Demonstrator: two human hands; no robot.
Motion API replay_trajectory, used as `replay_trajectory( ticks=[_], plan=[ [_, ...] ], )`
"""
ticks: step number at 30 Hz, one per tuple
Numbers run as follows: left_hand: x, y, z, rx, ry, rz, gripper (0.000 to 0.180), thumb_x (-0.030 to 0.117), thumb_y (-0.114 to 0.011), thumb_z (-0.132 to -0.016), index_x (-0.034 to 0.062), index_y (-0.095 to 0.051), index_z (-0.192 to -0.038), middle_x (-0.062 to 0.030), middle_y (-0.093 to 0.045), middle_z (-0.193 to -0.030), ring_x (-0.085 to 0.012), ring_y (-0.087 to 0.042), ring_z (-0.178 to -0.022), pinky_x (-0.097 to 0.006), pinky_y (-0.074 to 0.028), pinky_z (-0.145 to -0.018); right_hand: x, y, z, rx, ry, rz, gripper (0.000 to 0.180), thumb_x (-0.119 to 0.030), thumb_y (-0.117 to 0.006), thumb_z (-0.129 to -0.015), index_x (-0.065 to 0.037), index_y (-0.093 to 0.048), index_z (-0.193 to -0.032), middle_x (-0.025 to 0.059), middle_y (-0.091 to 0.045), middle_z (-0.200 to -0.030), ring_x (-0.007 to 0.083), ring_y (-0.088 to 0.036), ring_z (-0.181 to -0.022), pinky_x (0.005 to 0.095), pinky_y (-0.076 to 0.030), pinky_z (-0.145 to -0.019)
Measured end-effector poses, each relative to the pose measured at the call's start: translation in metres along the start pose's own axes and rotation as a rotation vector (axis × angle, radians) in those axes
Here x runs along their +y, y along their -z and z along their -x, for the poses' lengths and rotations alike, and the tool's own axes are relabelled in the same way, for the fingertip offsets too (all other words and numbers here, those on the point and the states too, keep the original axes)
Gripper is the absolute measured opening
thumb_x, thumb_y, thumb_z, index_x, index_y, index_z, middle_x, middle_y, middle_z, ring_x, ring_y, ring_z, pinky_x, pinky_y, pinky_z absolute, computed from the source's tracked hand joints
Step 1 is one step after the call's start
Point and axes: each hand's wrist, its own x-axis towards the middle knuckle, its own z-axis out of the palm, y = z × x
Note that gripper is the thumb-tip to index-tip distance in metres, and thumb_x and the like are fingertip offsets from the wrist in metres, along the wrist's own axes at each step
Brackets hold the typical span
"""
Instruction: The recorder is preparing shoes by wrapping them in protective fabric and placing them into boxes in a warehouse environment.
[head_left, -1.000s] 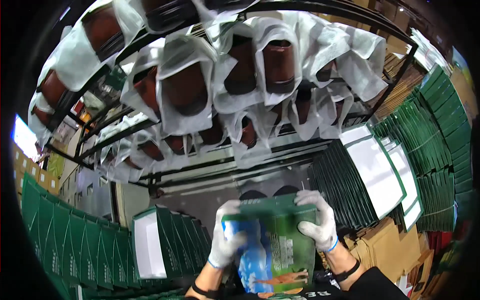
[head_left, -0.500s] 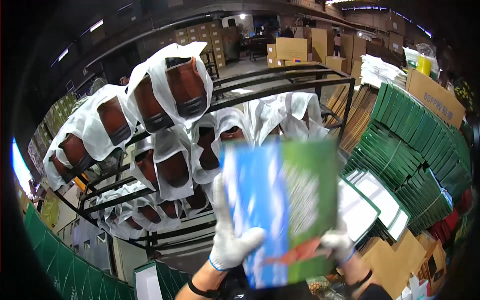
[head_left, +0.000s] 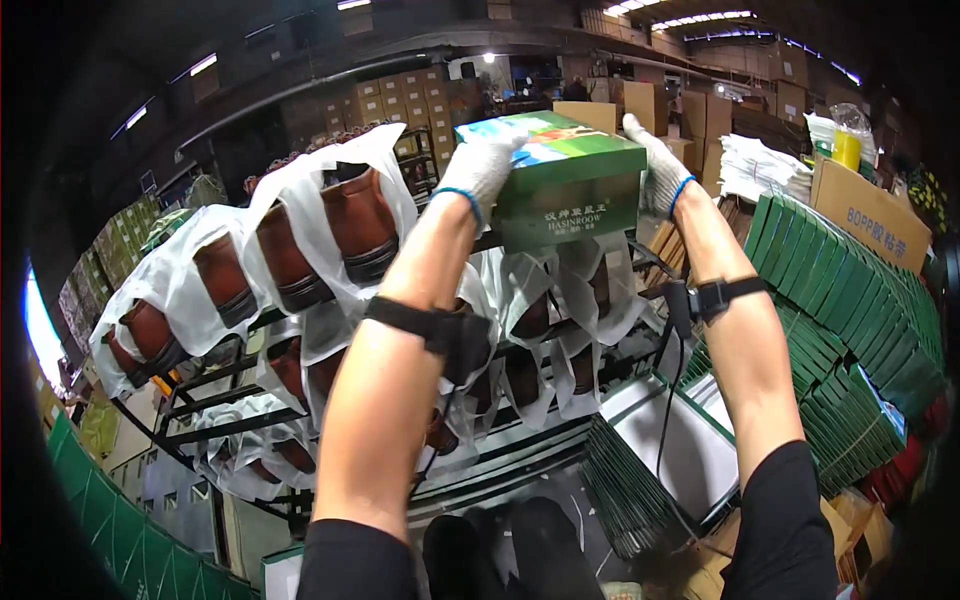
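A green shoebox [head_left: 572, 196] with a blue, green and orange printed lid is held out at arm's length over the top of a black metal rack [head_left: 480, 242]. My left hand [head_left: 480, 168], in a white glove with a blue cuff, grips its left side. Against the right side presses my right hand [head_left: 658, 170], gloved alike. Whether the box rests on the rack's bar or hangs just above it, I cannot tell. Left of the box, brown leather shoes [head_left: 362, 215] stand in a row on the rack, partly covered with white wrapping sheets [head_left: 290, 195].
Folded green box parts [head_left: 815, 265] are piled on the right, beside a brown carton [head_left: 870, 215] and white sheets [head_left: 765, 165]. Open green box parts with white insides [head_left: 690, 435] stand below my right arm. More green boxes [head_left: 130, 520] line the lower left.
Both hands have carried the shoebox up and away from me, to above the rack. Its lid, which faced me before, now points upward, and my forearms are stretched out.
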Motion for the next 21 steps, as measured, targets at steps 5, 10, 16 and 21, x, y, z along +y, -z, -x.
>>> replay_trajectory(
  ticks=[5, 10, 16, 21],
  plan=[
    [-0.028, 0.069, 0.026, 0.001, -0.446, -0.393, 0.054, 0.041, -0.051, -0.112, -0.0026, -0.065, -0.141, -0.0326, -0.063, -0.146, -0.0393, -0.063, -0.137, -0.043, -0.045, -0.117, 0.06, 0.053, -0.011, 0.557, 0.575, 1.809, 0.046, -0.039, -0.042, -0.11, -0.01, -0.077, -0.111, 0.0192, -0.078, -0.111, 0.0434, -0.072, -0.111, 0.0561, -0.057, -0.092],
    [-0.067, 0.048, 0.073, -0.053, -0.487, -1.492, 0.034, 0.02, -0.069, -0.098, -0.0007, -0.069, -0.125, -0.0253, -0.074, -0.106, -0.0437, -0.074, -0.097, -0.052, -0.059, -0.086, 0.094, 0.143, -0.071, 0.848, 1.189, 1.904, 0.019, -0.024, -0.058, -0.098, -0.017, -0.069, -0.084, 0.0096, -0.072, -0.078, 0.0348, -0.072, -0.078, 0.0522, -0.054, -0.078],
    [-0.088, 0.063, 0.055, 0.116, -0.606, -1.618, 0.01, 0.013, -0.068, -0.093, 0.0063, -0.067, -0.101, -0.0178, -0.073, -0.092, -0.0369, -0.075, -0.087, -0.05, -0.06, -0.075, 0.103, 0.136, -0.129, 0.716, 1.171, 1.849, 0.016, -0.021, -0.059, -0.098, -0.014, -0.068, -0.087, 0.0097, -0.073, -0.081, 0.0362, -0.071, -0.08, 0.0515, -0.055, -0.079],
    [-0.114, 0.059, 0.029, 0.262, -0.508, -1.549, 0.015, 0.018, -0.064, -0.095, 0.01, -0.077, -0.091, -0.0148, -0.078, -0.086, -0.0333, -0.079, -0.081, -0.048, -0.061, -0.071, 0.121, 0.153, -0.163, 0.648, 1.232, 1.68, 0.016, -0.02, -0.059, -0.098, -0.011, -0.072, -0.096, 0.0171, -0.071, -0.085, 0.0399, -0.069, -0.086, 0.0535, -0.055, -0.08]
  ],
)
